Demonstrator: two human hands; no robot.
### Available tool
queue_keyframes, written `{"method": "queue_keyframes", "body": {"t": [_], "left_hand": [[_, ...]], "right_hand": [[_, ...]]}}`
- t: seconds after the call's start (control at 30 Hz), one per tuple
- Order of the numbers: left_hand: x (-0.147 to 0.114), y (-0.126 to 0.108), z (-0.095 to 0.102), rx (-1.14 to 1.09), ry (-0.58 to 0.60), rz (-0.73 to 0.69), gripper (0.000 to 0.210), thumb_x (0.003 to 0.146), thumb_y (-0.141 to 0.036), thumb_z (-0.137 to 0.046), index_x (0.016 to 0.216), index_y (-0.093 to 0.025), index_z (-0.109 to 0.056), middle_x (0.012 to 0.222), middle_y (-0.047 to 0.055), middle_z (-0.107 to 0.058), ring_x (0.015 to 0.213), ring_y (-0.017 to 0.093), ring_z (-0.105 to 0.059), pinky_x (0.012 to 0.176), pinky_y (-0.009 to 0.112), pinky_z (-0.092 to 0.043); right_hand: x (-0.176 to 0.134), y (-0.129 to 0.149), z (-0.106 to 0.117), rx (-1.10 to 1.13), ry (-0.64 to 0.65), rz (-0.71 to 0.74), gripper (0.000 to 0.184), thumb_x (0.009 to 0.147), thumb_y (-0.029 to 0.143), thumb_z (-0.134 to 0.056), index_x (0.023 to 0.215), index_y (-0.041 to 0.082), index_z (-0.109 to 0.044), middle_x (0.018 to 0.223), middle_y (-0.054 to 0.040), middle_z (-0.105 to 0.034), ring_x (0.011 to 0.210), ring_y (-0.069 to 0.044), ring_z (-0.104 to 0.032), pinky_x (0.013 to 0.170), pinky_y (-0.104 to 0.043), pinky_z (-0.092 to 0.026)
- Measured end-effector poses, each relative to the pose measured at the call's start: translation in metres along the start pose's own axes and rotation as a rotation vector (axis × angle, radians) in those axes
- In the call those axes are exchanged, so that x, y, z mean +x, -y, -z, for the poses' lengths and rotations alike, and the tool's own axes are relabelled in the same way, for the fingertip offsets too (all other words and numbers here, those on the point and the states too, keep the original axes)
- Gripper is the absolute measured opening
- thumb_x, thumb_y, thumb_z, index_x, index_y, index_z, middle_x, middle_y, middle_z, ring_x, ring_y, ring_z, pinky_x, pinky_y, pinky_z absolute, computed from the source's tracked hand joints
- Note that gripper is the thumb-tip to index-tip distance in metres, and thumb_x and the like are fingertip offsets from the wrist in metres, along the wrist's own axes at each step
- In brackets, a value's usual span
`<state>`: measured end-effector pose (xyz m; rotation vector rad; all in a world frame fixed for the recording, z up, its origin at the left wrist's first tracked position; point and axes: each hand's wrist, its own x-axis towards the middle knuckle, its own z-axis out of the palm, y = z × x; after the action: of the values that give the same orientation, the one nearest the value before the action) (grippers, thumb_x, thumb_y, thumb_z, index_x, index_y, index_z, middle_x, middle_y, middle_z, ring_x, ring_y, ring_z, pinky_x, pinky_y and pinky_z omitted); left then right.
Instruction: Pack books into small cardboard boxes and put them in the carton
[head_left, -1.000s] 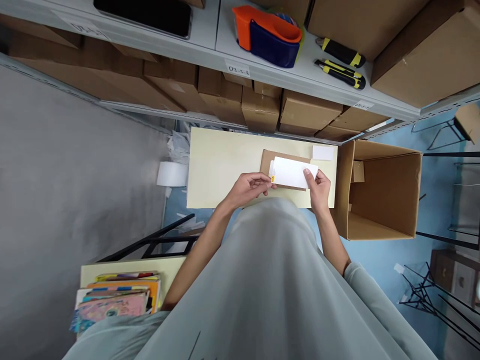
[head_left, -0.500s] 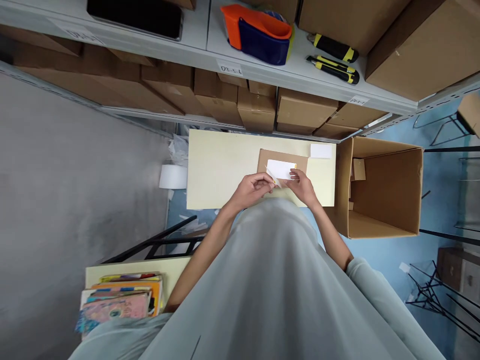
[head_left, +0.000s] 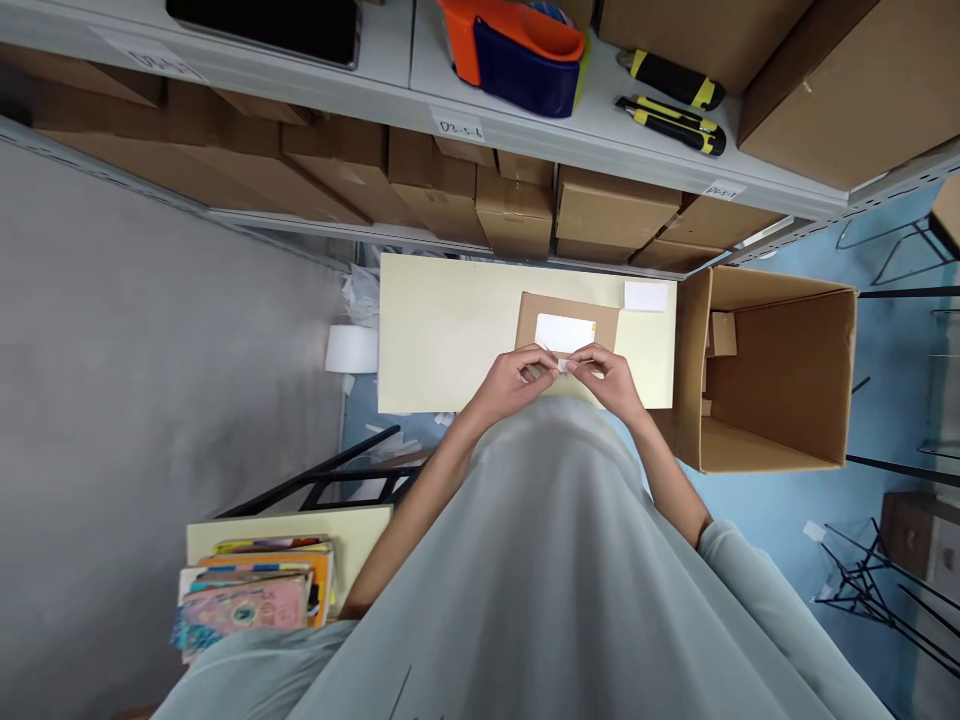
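Observation:
On the pale table (head_left: 442, 335) lies a flat brown cardboard piece (head_left: 531, 310), with a white card or label (head_left: 564, 331) on top that has a small orange mark at its right end. At the near edge of the cardboard, my left hand (head_left: 517, 384) pinches a small white slip of paper (head_left: 562, 366). My right hand (head_left: 611, 383) meets it from the other side, thumb and fingertips closed on the same slip. Fingers partly hide the slip, so its full shape cannot be seen.
A small white stack (head_left: 645, 296) lies at the table's back right. Against the right end stands a large open carton (head_left: 780, 375) holding small boxes. A shelf (head_left: 517, 135) above carries boxes, cutters (head_left: 671, 125) and a tape dispenser (head_left: 525, 75). Books (head_left: 255, 600) sit lower left.
My right hand has left the right end of the white card and come in beside my left hand. Both now pinch the slip. The view has shifted slightly.

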<state>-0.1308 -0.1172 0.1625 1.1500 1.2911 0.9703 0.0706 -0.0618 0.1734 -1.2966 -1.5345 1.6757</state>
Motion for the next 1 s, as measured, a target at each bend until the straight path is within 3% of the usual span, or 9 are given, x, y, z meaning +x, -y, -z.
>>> {"method": "queue_keyframes", "body": {"t": [0.3, 0.53, 0.73, 1.0], "left_hand": [[-0.007, -0.001, 0.009, -0.170, -0.067, 0.082, 0.016, 0.082, -0.036, -0.073, 0.076, -0.022, -0.069, 0.085, 0.003, -0.070, 0.082, 0.019, -0.063, 0.078, 0.032, -0.052], [-0.023, 0.002, 0.031, -0.375, -0.257, 0.093, 0.011, 0.079, -0.028, -0.067, 0.072, -0.021, -0.064, 0.082, 0.001, -0.066, 0.077, 0.017, -0.061, 0.076, 0.032, -0.052], [-0.037, 0.038, 0.074, -0.602, -0.416, 0.137, 0.017, 0.074, -0.030, -0.071, 0.070, -0.021, -0.057, 0.084, 0.001, -0.063, 0.075, 0.014, -0.061, 0.072, 0.028, -0.055], [-0.064, 0.090, 0.152, -0.776, -0.672, 0.192, 0.029, 0.072, -0.030, -0.072, 0.074, -0.023, -0.044, 0.081, -0.001, -0.058, 0.077, 0.012, -0.063, 0.068, 0.022, -0.054]], "right_hand": [[0.000, -0.004, 0.008, 0.099, -0.077, -0.137, 0.037, 0.082, 0.062, -0.083, 0.086, 0.026, -0.074, 0.083, -0.0016, -0.073, 0.084, -0.021, -0.067, 0.086, -0.039, -0.058], [0.005, 0.006, -0.007, 0.161, -0.124, -0.170, 0.034, 0.082, 0.058, -0.082, 0.085, 0.026, -0.073, 0.084, -0.0024, -0.071, 0.085, -0.021, -0.068, 0.089, -0.041, -0.060], [0.013, 0.011, -0.036, 0.119, -0.152, -0.168, 0.034, 0.083, 0.058, -0.082, 0.087, 0.026, -0.071, 0.085, -0.0023, -0.070, 0.085, -0.021, -0.069, 0.086, -0.039, -0.060], [0.014, 0.014, -0.082, 0.166, -0.200, -0.185, 0.030, 0.082, 0.053, -0.084, 0.087, 0.026, -0.071, 0.086, -0.0016, -0.069, 0.084, -0.019, -0.068, 0.085, -0.038, -0.059]]}}
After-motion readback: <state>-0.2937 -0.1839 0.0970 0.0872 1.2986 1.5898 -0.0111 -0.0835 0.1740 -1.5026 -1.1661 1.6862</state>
